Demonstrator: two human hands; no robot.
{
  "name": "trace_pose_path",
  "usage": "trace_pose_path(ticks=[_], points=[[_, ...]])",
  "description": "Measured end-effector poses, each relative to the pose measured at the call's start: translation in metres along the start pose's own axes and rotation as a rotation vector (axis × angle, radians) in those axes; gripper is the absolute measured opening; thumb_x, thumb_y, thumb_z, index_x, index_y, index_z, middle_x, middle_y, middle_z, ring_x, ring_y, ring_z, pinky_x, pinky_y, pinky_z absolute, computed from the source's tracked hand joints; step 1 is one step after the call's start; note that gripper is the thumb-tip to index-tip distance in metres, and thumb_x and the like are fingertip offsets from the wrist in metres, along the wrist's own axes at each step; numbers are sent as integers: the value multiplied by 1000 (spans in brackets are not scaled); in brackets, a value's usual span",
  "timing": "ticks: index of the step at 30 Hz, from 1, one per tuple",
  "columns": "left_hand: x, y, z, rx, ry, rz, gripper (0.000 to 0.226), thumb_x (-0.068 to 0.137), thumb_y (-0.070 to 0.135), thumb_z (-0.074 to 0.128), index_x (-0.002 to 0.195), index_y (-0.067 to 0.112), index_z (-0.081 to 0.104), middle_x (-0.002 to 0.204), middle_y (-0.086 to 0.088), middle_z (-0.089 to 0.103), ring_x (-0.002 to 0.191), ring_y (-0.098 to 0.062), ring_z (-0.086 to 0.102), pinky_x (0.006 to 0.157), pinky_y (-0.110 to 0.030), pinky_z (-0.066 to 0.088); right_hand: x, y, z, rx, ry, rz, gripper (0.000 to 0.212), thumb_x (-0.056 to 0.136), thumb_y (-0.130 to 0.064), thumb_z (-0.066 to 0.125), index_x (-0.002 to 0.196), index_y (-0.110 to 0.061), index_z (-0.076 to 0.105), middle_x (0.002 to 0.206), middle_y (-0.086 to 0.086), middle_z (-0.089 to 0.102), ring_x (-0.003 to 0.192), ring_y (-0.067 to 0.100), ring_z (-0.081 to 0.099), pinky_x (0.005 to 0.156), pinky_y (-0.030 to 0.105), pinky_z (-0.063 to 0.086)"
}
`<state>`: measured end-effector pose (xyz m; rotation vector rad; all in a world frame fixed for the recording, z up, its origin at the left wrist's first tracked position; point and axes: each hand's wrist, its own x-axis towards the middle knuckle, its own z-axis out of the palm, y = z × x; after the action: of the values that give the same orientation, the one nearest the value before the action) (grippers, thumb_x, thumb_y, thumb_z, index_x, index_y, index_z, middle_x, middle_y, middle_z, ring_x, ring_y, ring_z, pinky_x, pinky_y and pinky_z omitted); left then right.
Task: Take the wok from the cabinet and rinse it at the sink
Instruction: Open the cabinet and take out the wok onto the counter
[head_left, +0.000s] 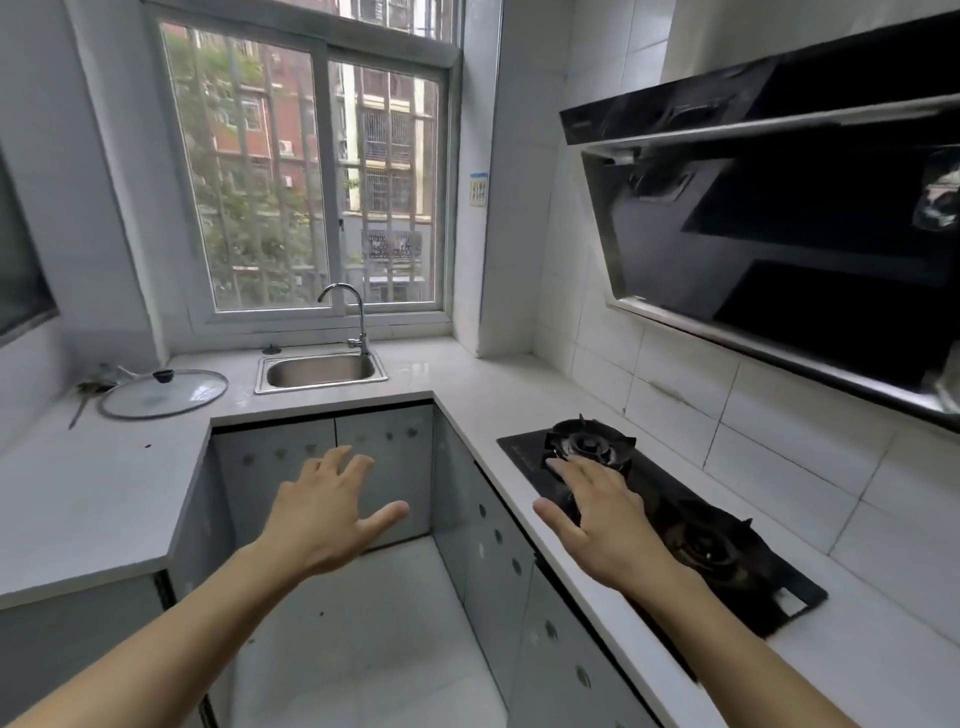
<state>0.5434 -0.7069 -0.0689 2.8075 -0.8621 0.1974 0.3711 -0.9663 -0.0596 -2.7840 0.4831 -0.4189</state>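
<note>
No wok is in view. Grey cabinet doors (384, 457) under the counter are closed, below a small steel sink (321, 370) with a curved tap (358, 317) under the window. My left hand (324, 512) is stretched forward in the air in front of those doors, fingers spread and holding nothing. My right hand (602, 512) is also out with straight fingers, hovering over the counter edge by the black gas stove (670, 514); whether it touches is unclear.
A glass pot lid (163, 393) lies on the left counter (93, 493) beside a utensil (83, 400). A black range hood (779, 223) juts out at head height on the right. More cabinet doors (498, 561) run below the stove counter. White tiled floor (363, 623) lies between.
</note>
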Motion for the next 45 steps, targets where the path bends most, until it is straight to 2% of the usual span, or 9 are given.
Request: trace_pose_path(ticks=[7, 13, 22, 25, 28, 33, 36, 41, 45], points=[[124, -37, 31, -44, -7, -44, 85, 80, 83, 35, 146, 29, 34, 159, -3, 24, 141, -28, 30, 105, -51, 37, 127, -4, 25, -52, -10, -47, 61, 95, -58, 40, 149, -31, 29, 156, -2, 26, 144, 20, 18, 113, 47, 22], [230, -65, 48, -98, 23, -49, 82, 82, 80, 37, 146, 28, 34, 157, -1, 27, 141, -25, 28, 106, -50, 35, 244, -12, 43, -54, 29, -70, 59, 96, -57, 40, 148, -33, 31, 156, -4, 27, 144, 16, 17, 114, 43, 20], [313, -141, 97, 37, -57, -186, 85, 80, 83, 32, 148, 30, 30, 160, -2, 22, 143, -24, 26, 107, -46, 35, 392, -18, 141, -43, -135, -215, 62, 96, -58, 38, 150, -29, 29, 156, 0, 27, 144, 19, 18, 113, 42, 21], [355, -159, 109, 68, -70, -267, 87, 80, 83, 32, 148, 29, 30, 160, -2, 22, 142, -25, 28, 106, -46, 37, 453, -22, 169, 5, -174, -281, 75, 88, -71, 26, 150, -29, 29, 155, 1, 28, 144, 20, 19, 114, 41, 21], [404, -164, 112, 102, -65, -327, 100, 69, 90, 22, 147, 29, 32, 159, -1, 24, 141, -25, 30, 105, -47, 39, 515, -18, 193, 52, -194, -335, 90, 78, -82, 13, 149, -30, 29, 154, -2, 29, 142, 20, 21, 113, 41, 23], [467, -172, 112, 84, -42, -434, 96, 73, 87, 26, 148, 28, 30, 158, -1, 26, 141, -24, 30, 108, -46, 38, 613, -18, 223, 79, -221, -443, 63, 95, -59, 38, 149, -27, 31, 154, 0, 32, 141, 22, 25, 112, 42, 26], [486, -187, 112, 145, -48, -494, 91, 78, 84, 29, 149, 27, 28, 160, -3, 22, 144, -24, 25, 111, -46, 34, 656, -34, 238, 74, -267, -522, 62, 96, -58, 38, 149, -27, 31, 156, 2, 29, 143, 21, 21, 114, 40, 21], [496, -221, 131, 213, -151, -604, 84, 85, 77, 35, 151, 26, 23, 163, -6, 14, 147, -27, 18, 114, -47, 27, 704, -71, 279, 135, -344, -616, 109, 64, -92, -5, 147, -31, 31, 155, 1, 29, 142, 22, 21, 114, 42, 25], [505, -264, 147, 189, -156, -696, 82, 86, 76, 36, 150, 26, 24, 162, -6, 16, 146, -27, 18, 113, -45, 26, 738, -113, 316, 117, -401, -682, 110, 61, -93, -3, 147, -34, 31, 155, -1, 29, 143, 21, 18, 112, 43, 27]])
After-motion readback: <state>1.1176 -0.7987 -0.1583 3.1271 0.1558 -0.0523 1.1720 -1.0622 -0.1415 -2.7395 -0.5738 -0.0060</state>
